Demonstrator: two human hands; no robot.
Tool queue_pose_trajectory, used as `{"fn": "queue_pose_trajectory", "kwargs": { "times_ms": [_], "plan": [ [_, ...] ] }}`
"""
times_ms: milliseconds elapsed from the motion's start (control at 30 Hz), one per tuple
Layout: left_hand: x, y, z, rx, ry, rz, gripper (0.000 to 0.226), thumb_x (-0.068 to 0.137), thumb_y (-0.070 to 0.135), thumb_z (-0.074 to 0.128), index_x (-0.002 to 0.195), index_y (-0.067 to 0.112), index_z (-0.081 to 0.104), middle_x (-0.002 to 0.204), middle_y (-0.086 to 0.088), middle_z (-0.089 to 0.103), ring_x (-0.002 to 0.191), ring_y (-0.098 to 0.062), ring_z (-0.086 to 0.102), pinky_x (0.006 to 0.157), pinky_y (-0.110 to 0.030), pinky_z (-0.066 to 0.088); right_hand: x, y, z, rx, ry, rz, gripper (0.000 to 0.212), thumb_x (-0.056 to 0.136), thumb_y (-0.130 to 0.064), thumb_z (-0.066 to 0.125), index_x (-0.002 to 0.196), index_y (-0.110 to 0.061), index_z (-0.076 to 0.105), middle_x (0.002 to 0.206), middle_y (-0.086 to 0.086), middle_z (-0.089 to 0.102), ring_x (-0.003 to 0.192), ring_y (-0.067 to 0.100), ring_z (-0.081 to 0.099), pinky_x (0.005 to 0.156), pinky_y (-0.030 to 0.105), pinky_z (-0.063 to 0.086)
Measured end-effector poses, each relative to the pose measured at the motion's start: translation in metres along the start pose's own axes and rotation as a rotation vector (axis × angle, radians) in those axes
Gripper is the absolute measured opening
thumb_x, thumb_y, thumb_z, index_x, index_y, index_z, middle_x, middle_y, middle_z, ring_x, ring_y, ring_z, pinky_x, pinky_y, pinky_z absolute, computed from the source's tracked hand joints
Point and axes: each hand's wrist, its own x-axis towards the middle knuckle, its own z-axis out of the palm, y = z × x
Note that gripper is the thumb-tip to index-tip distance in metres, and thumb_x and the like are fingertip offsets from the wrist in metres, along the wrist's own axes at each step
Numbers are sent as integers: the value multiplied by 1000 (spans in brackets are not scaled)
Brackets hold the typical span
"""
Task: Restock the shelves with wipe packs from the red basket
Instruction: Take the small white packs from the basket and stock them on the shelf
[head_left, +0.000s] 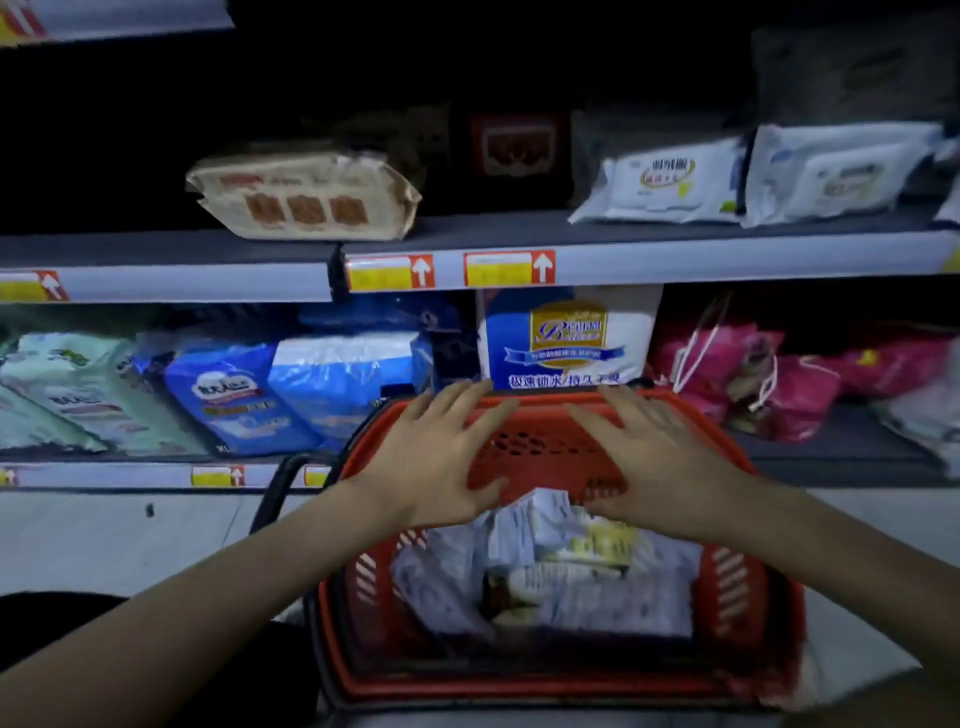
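The left hand (436, 457) and right hand (660, 467) are hovering open-fingered over the red plastic basket (545, 449) holding white wipe packs (597, 582), a Chinese-lettered blue-white bag (569, 338) standing at twelve o'clock.

Wipe packs (545, 571) in basket (737, 582), both hands above it, shelves (675, 260) behind, basket before the lower shelf

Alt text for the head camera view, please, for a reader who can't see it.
The left hand and right hand are spread open over a red basket holding white wipe packs, in front of dim store shelves. The shelf above the basket carries a tan pack and, further right, two white packs.
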Motion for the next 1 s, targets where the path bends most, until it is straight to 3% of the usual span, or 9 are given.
{"fn": "queue_pose_trajectory", "kwargs": {
  "times_ms": [167, 267, 433, 600, 700, 833, 1000],
  "plan": [
    [-3, 14, 74, 115, -169, 163, 87, 79, 62, 55, 156, 23, 43, 147, -13, 54, 133, -36, 54, 105, -54, 47, -7, 19, 51, -88, -202, -41, 94, 88, -49, 70, 161, -25, 15, 157, 10, 30, 143, 31, 36, 111, 39, 40],
    [1, 17, 107, 243, -355, 225, 90, 87, 62, 55, 162, 22, 25, 150, -11, 45, 134, -35, 47, 105, -50, 42, -16, 27, 77, -96, -329, -78, 82, 91, -42, 68, 158, -24, 25, 150, 8, 41, 134, 30, 48, 104, 40, 47],
    [16, 12, 139, 480, -596, 266, 96, 91, 49, 62, 165, 17, 10, 158, -16, 33, 142, -37, 34, 105, -53, 39, -33, 33, 109, -151, -446, -133, 64, 94, -33, 61, 153, -24, 35, 142, 6, 49, 127, 30, 53, 99, 40, 49],
    [24, -2, 161, 504, -717, 221, 96, 91, 31, 69, 165, 22, 7, 157, -13, 38, 141, -34, 40, 107, -52, 43, -36, 37, 122, -124, -506, -151, 50, 97, -24, 55, 147, -21, 47, 136, 4, 58, 121, 26, 59, 90, 33, 50],
    [27, -2, 169, 496, -717, 217, 83, 93, 19, 64, 162, 23, 18, 153, -12, 43, 135, -34, 47, 106, -50, 44, -34, 40, 125, -149, -483, -154, 49, 96, -25, 55, 145, -21, 49, 133, 8, 59, 119, 30, 60, 89, 35, 50],
    [35, 2, 170, 518, -713, 184, 73, 94, 17, 63, 159, 21, 31, 149, -11, 45, 130, -31, 53, 103, -46, 42, -33, 38, 127, -212, -471, -161, 55, 98, -33, 57, 149, -20, 42, 138, 12, 52, 121, 34, 55, 95, 43, 50],
    [40, -1, 161, 416, -729, 84, 58, 98, 15, 59, 153, 28, 44, 144, -4, 59, 125, -28, 64, 92, -41, 53, -28, 36, 123, -266, -462, -164, 58, 102, -35, 55, 154, -19, 35, 143, 14, 46, 123, 35, 51, 98, 44, 47]
  ]
}}
